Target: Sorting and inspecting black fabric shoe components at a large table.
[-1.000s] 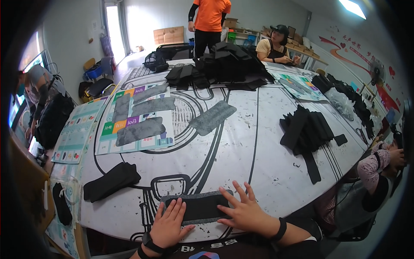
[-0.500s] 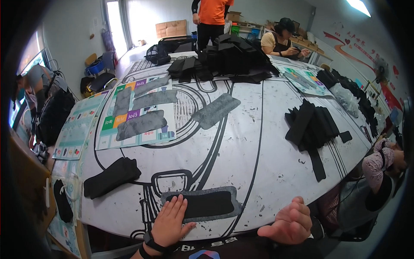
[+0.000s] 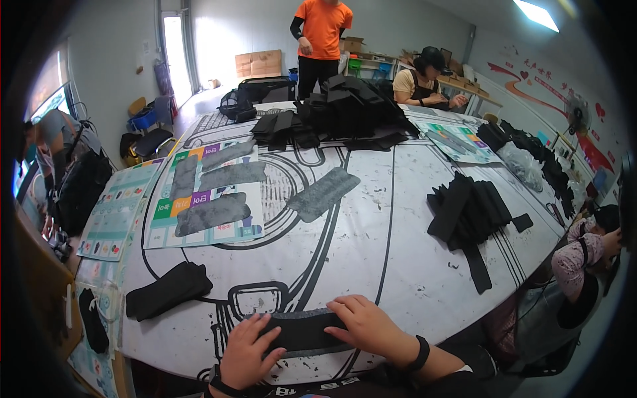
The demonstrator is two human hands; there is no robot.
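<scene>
A black fabric strip point(image 3: 302, 331) lies on a slightly larger mottled grey pad point(image 3: 306, 313) at the table's near edge. My left hand point(image 3: 251, 350) rests on the left end of both, fingers spread. At the other end, my right hand point(image 3: 363, 326) is laid over the pad's corner, its fingers stretched out and its thumb on the black strip. Neither hand is visibly gripping anything. To the left of my hands lies a folded black fabric bundle point(image 3: 169, 290). Another mottled grey pad point(image 3: 324, 194) sits farther off, near the middle.
Printed sheets point(image 3: 159, 233) with several grey pads lie at left. A pile of black strips point(image 3: 474, 212) is at right, and a larger black heap point(image 3: 358, 113) at the far edge. A person in orange point(image 3: 320, 30) stands beyond; others are around the table.
My right hand has come from the right, palm up, down onto the right end of the strip and pad. My left hand has shifted slightly left and nearer me.
</scene>
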